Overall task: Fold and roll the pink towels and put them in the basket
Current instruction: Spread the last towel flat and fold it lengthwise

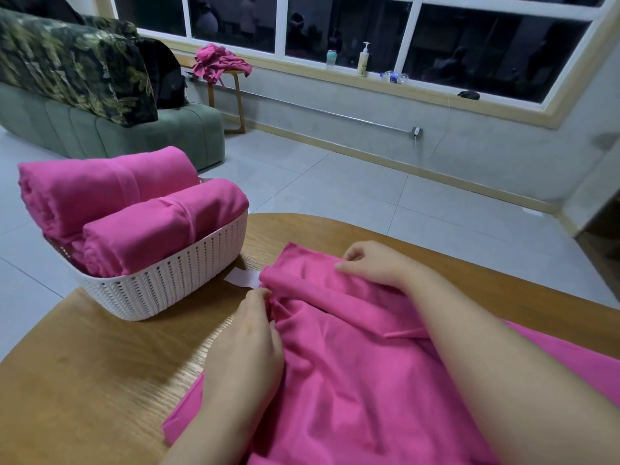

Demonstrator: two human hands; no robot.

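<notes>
Looking at the white basket [161, 290] on the left end of the wooden table [100, 357], two rolled towels [134, 209] are already in it, lying side by side and sticking up above the rim, so I'd say a good chunk of the job is done. A third pink towel [352, 370] is spread on the table just beside the basket, and it's only at the start of its roll: the far edge is turned over into a narrow tube, the rest still flat and a bit wrinkled, running off toward the person. The left hand [248, 340] pinches the near-left end of that rolled edge, fingers curled into the fabric, and the right hand [372, 263] presses and grips the roll further along, so both hands are clamped on the same towel, set apart along the roll. Fabric looks thin, soft and floppy, the sort that slips loose if you don't keep tension. There's another heap of pink cloth [221, 63] on a small stand by the window, so probably more left after this one.
</notes>
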